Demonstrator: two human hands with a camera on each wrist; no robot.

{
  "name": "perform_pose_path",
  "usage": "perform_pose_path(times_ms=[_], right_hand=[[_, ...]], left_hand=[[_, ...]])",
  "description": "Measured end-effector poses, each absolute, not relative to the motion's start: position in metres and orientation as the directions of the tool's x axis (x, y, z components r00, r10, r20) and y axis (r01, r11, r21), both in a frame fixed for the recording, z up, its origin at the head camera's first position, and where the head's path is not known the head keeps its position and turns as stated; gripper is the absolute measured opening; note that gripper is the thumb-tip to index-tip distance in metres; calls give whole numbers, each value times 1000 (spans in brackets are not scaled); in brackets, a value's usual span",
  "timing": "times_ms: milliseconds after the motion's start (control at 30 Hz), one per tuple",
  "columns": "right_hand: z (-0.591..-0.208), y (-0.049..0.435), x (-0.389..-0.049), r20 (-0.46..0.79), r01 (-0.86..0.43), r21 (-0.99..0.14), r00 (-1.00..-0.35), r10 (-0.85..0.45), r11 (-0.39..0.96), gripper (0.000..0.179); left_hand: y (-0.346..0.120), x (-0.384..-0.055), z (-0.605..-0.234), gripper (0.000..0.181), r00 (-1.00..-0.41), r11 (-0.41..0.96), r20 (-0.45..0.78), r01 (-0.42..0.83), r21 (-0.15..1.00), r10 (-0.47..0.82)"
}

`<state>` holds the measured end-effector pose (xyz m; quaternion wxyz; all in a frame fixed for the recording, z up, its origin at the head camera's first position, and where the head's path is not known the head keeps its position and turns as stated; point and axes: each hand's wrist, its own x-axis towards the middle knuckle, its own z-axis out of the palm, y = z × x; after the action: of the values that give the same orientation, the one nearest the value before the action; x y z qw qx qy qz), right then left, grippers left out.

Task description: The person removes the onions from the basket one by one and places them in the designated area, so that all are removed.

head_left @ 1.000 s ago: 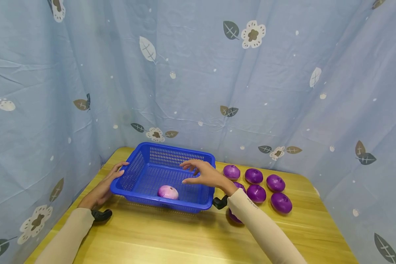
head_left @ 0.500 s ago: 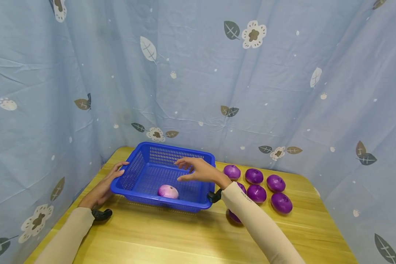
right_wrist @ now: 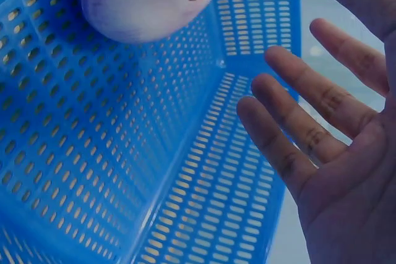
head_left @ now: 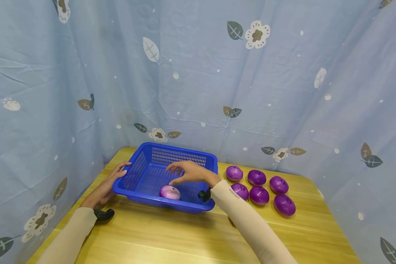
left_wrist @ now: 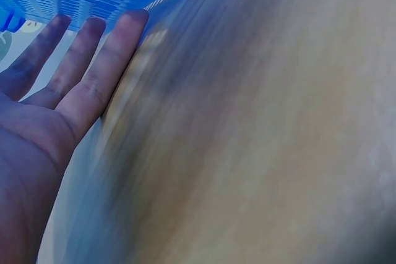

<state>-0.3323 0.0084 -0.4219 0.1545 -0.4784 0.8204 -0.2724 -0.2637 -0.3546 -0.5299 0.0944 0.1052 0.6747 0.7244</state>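
Observation:
A blue plastic basket (head_left: pixel 175 206) stands on the wooden table, with one pale pinkish-purple onion (head_left: pixel 170 192) lying inside near its front wall. My left hand (head_left: pixel 107 185) touches the basket's left end. In the left wrist view, straight fingers (left_wrist: pixel 99 78) lie against the outer wall; the thumb is outside that view. Over the inside of the basket hovers my right hand (head_left: pixel 189 173), fingers spread and holding nothing. Its thumb tip appears just above the onion in the head view, while the right wrist view shows the onion (right_wrist: pixel 145 1) apart from the fingers.
Several dark purple onions (head_left: pixel 259 195) sit in rows on the table (head_left: pixel 145 238) right of the basket. The right sleeve (head_left: pixel 247 220) partly covers one at the front. A blue patterned curtain (head_left: pixel 198 91) hangs around the table's back and sides.
My right hand has moved left and slightly down inside the basket, closer to the pale onion. The left hand stays at the basket's left end. The view has shifted slightly.

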Motion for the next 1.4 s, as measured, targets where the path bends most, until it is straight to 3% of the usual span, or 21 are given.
perform_pose_path(times_ms=[267,500,900,1200,1400], right_hand=[[-432,-7,-328,-122,-706,-581,-417,-901,406,59],[-443,-17,-328,-188,-696,-629,-295,-937,345,61],[-446,-11,-330,-286,-695,-543,-374,-882,471,56],[-451,-7,-337,-116,-612,-645,-513,-850,458,58],[-453,-5,-342,-112,-633,-609,-528,-842,479,62]], left_hand=[[-353,-265,-531,44,-962,-70,14,-5,998,274],[-354,-266,-531,45,-963,-75,12,-8,997,269],[-356,-265,-531,45,-960,-76,13,-8,997,280],[-354,-265,-531,45,-964,-66,4,-14,998,266],[-355,-264,-530,46,-966,-52,-10,-24,998,257]])
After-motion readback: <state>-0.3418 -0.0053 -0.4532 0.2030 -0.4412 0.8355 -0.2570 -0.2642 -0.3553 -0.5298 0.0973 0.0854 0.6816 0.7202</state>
